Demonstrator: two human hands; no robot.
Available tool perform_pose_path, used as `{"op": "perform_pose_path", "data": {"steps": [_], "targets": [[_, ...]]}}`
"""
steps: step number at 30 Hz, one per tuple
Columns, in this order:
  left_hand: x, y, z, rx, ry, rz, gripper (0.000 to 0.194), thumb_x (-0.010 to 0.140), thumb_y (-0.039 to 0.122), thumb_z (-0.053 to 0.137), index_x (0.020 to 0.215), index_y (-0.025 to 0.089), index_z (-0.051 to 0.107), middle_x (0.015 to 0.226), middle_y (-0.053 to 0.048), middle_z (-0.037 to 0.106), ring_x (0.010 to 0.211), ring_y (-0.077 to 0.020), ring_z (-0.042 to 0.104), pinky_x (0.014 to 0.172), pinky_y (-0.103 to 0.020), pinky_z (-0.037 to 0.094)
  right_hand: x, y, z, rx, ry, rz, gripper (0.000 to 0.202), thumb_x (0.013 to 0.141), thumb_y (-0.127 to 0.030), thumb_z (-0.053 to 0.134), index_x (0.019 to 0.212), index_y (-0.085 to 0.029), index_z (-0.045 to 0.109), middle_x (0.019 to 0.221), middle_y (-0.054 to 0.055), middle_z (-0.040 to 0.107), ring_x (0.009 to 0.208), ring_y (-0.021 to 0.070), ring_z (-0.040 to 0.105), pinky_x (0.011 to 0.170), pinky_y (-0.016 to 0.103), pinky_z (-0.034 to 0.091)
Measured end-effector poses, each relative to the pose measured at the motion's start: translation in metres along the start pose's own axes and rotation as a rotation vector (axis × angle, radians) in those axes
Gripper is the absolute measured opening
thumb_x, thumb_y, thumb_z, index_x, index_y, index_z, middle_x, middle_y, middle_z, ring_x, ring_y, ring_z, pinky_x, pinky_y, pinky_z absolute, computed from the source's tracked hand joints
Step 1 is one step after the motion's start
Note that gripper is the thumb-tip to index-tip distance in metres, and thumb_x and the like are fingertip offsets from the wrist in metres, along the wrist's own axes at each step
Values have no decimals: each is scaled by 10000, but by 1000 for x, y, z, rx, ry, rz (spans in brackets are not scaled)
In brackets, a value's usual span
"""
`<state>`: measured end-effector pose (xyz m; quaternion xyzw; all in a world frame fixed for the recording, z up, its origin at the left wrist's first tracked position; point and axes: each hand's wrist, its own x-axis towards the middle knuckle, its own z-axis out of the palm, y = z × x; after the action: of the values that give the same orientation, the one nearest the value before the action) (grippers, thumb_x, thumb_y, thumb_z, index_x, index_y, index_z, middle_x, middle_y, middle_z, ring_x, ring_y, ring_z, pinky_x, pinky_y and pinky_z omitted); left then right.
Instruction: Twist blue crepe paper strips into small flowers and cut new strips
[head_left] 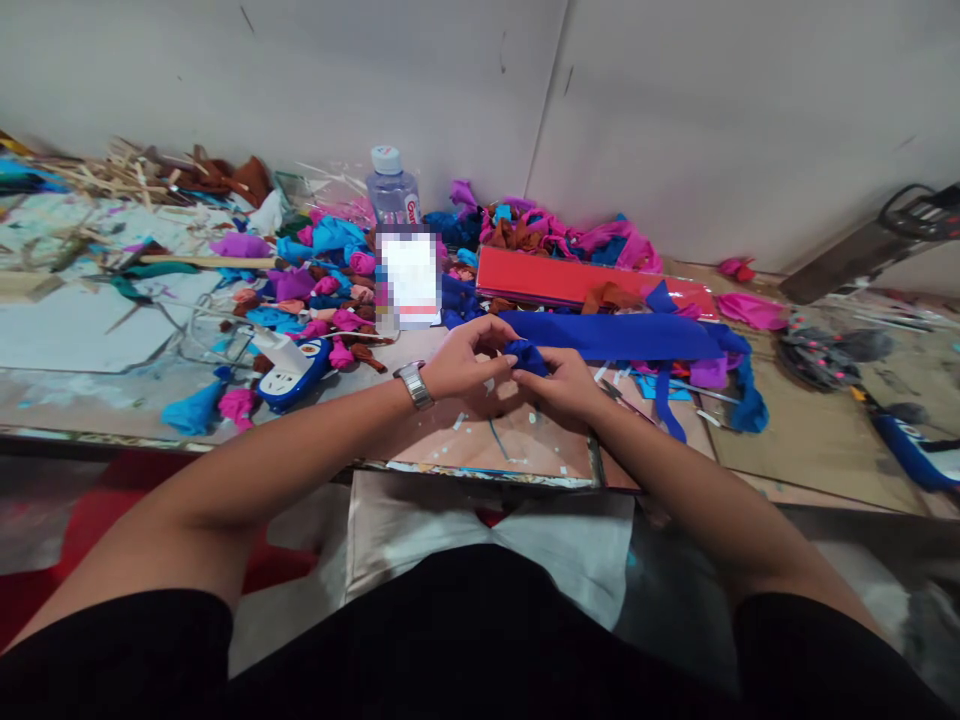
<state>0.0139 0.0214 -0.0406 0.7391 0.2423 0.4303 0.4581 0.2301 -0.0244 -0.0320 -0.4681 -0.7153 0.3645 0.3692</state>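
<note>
My left hand [465,357] and my right hand [566,382] meet over the front middle of the table. Between their fingertips is a small bunched piece of dark blue crepe paper [529,356], pinched from both sides. A wide blue crepe paper strip [615,335] lies flat just behind my right hand, and I cannot tell whether it joins the held piece. Beyond it rests a flat red paper pack [555,275]. Near my left hand are several small twisted paper rosettes [341,352] in pink, blue and brown.
A water bottle [391,195] stands at the back, behind a propped phone [410,275] with a blurred screen. A blue power strip [292,378] with a white charger sits at left. Green-handled pliers [131,288] lie farther left. A dark metal post [847,245] leans at right.
</note>
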Motion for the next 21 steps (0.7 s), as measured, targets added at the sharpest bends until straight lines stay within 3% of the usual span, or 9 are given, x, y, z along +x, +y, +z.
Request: {"op": "perform_pose_path", "data": {"steps": [6,13,21], "targets": [[1,0,-1,-18,38,10,421,872,294,779,1252,190,628,1129,-98,747,1019,-190,739,878,-339,618,-1,0,3,91,46,49,385,869,-544,756,837,-160,739,713,-8,623,667,148,503,637,277,401],[0,2,0,86,40,-12,290,896,282,741,1163,174,704,1181,-100,768,971,-196,762,904,-383,635,0,-1,0,43,93,-11,393,848,-547,797,951,-169,772,849,25,714,763,176,578,694,287,457],[-2,-1,0,120,4,30,307,925,339,744,1181,178,695,1169,-100,759,965,-181,743,868,-332,623,-1,-8,0,14,79,43,425,867,-575,764,763,-168,703,670,-16,593,658,142,486,610,274,362]]}}
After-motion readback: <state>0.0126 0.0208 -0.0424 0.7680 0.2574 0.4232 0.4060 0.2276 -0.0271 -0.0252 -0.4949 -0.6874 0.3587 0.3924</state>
